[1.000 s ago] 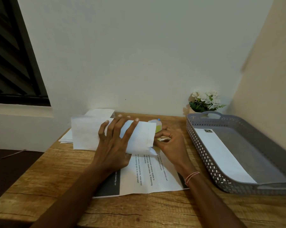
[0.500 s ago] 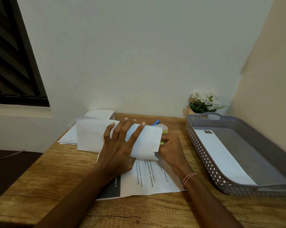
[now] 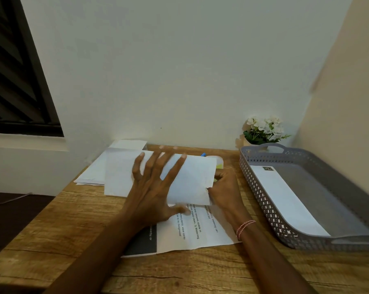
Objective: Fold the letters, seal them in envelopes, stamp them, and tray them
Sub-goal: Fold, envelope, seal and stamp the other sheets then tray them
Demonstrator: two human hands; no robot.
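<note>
A white envelope [image 3: 192, 179] is held just above the wooden table [image 3: 179, 272], over a printed letter [image 3: 200, 230] that lies flat. My left hand [image 3: 151, 194] lies across the envelope's middle with fingers spread straight and the thumb at its lower edge. My right hand [image 3: 226, 192] is curled at the envelope's right end and pinches that edge. Behind that end, a glue bottle [image 3: 219, 164] with a blue tip is partly hidden. The grey perforated tray [image 3: 262, 200] on the right holds one long stamped envelope [image 3: 285, 198].
A stack of white papers and envelopes [image 3: 94, 172] lies at the back left against the wall. A small pot of white flowers [image 3: 264, 130] stands behind the tray. The table's left edge drops off to a dark floor.
The envelope and both hands have shifted slightly right and toward the glue bottle. My left fingers have spread wider over the envelope, and my right hand has closed in on its right end.
</note>
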